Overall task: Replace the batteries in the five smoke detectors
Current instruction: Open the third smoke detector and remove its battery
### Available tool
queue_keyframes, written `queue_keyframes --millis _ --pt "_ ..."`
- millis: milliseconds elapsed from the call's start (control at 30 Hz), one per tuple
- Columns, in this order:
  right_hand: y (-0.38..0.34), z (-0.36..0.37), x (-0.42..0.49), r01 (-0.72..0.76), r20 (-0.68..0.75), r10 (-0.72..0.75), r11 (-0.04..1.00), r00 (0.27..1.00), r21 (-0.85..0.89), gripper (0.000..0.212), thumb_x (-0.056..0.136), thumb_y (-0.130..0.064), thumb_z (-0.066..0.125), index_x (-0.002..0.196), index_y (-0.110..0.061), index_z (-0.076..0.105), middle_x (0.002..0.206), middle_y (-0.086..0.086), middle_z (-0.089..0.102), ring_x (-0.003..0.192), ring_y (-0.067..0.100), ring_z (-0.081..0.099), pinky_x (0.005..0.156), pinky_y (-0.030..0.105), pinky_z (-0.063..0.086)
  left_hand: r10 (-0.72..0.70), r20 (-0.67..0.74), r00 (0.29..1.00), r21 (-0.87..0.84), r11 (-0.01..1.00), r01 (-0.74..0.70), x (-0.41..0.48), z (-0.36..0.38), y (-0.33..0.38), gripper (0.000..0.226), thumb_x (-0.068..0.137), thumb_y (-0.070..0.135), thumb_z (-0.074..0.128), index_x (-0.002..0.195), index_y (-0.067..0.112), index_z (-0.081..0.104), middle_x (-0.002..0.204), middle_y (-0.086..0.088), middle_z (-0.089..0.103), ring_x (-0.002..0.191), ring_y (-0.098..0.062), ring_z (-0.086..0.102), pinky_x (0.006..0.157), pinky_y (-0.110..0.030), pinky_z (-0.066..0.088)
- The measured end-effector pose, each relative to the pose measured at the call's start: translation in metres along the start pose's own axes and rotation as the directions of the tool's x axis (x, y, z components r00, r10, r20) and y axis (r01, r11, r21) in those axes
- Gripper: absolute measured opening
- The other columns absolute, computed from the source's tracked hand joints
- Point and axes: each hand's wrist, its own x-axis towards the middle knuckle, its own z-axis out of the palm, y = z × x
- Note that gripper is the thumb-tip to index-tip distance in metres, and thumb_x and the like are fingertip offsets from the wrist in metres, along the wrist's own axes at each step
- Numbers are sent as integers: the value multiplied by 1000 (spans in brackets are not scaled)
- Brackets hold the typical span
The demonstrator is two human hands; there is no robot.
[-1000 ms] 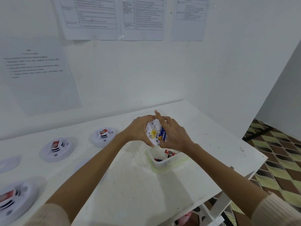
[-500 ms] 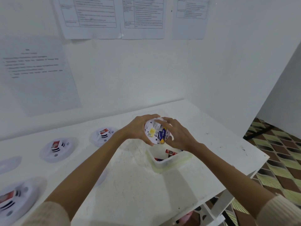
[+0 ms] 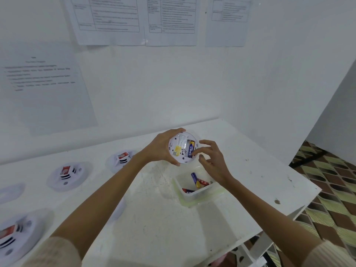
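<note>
The left hand (image 3: 163,149) grips a round white smoke detector (image 3: 178,149) just above the centre of the frame. It holds it clear of the table (image 3: 154,218), thumb on the upper rim and fingers curled under the lower rim, with the detector's back turned toward the camera. A blue and yellow battery (image 3: 190,149) sits upright in the open compartment on the right side of that back. The right hand (image 3: 213,160) is just to the right of the detector, released, its fingers spread and loosely bent and closed round nothing. One fingertip (image 3: 193,152) reaches the lower part of the battery, though I cannot tell how firmly it touches. Directly below the right hand, a clear plastic tub (image 3: 192,197) stands on the table, and loose batteries (image 3: 195,179) in blue, yellow and red lie inside it. Left of the hands, three more units rest face up on the table, each with a red tag and black slots. The upper detector (image 3: 123,158) is beside the left wrist, the middle detector (image 3: 66,175) is further left, and the corner detector (image 3: 13,236) is blurred at the lower left edge. Printed sheets (image 3: 107,20) hang on the white wall across the top of the frame.
</note>
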Motion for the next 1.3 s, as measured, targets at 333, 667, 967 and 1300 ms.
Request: queue_keyframes --millis 333,667,967,1300 --pt "-30 -2 25 -480 200 463 634 864 607 32 89 -7 57 119 -11 47 101 15 62 81 24 64 64 35 58 -138 -104 985 -251 962 108 -2 6 8 109 46 24 92 135 30 30 130 3 35 113 -14 46 89 -29 51" --pt "-28 -24 45 -416 290 318 815 903 404 29 84 -8 64 110 -13 52 93 11 64 78 20 63 58 23 54 42 99 994 -106 994 -31 -11 2 12 113 51 21 92 139 38 24 127 11 39 105 2 47 73 -6 46" --pt "-27 -16 46 -377 129 355 890 926 258 45 73 -19 77 107 -17 47 91 2 59 89 22 59 69 29 50 88 76 993 -64 994 -83 -14 17 15 93 43 55 78 123 50 30 116 26 42 108 -1 44 93 -13 39" --pt "-39 4 26 -108 33 115 980 993 -169 62 73 -40 74 125 -22 45 118 1 49 102 14 53 78 23 44 47 -156 987 -81 995 -60 -14 17 11 103 37 52 86 127 27 43 124 13 49 112 -4 50 94 -23 46"
